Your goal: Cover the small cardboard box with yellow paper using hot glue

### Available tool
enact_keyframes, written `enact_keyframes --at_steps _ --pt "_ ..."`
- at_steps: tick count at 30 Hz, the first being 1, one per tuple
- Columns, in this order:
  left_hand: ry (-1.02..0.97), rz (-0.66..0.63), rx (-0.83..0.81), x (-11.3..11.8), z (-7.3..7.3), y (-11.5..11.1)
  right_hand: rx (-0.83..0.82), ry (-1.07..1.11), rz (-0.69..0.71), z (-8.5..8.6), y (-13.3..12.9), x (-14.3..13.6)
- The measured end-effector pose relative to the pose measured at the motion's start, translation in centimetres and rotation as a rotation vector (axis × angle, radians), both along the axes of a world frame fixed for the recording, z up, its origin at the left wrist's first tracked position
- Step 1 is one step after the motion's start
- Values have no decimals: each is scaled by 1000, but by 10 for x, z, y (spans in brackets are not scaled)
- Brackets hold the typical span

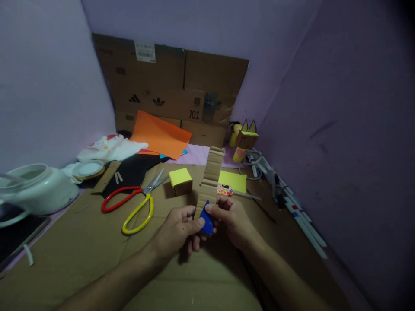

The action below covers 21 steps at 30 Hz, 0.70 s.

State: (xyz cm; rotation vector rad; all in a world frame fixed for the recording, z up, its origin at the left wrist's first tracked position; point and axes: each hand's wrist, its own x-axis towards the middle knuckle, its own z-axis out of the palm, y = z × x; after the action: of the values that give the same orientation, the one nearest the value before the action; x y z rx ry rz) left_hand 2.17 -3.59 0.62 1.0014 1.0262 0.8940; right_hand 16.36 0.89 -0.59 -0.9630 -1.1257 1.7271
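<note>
You sat before a cardboard sheet (94, 263) that covered the work surface, in a corner where a pale purple left wall (48, 86) and a darker right wall (353, 129) stood at both sides. Between them, a large box panel (168, 82) with printed logos and the mark "J01" leaned against the back wall (227, 26). The corrugated cardboard strip (212, 168) was in front of you, near the middle of the sheet, with its far end pointing to the panel. Your left hand (175, 224) gripped the near end, with the thumb pressed on a blue pointed piece (207, 226), and your right hand (236, 218) pinched the same place from the other side, its fingers closed too. On the sheet, at your left, lay the scissors (147, 190) with red and yellow handles, blades apart, and just beside them a small yellow-topped box (180, 176). A yellow paper (239, 179) lay beyond your right hand. Farther back, an orange sheet (162, 134) rested tilted before the panel, and a cardboard figure (248, 141) with pointed ears stood near the right wall. A white pot (55, 190) stood at the left edge.
</note>
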Motion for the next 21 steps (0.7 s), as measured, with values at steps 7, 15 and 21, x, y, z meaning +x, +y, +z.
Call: enact_keyframes --at_steps 7,15,21 --pt "-16 1 -27 1 -4 -2 -26 37 9 1 -1 -1" --pt "-52 14 -61 -2 -5 -1 -104 86 61 4 -1 -1" --pt "-47 13 -84 -2 -1 -1 -124 89 52 6 -1 -1"
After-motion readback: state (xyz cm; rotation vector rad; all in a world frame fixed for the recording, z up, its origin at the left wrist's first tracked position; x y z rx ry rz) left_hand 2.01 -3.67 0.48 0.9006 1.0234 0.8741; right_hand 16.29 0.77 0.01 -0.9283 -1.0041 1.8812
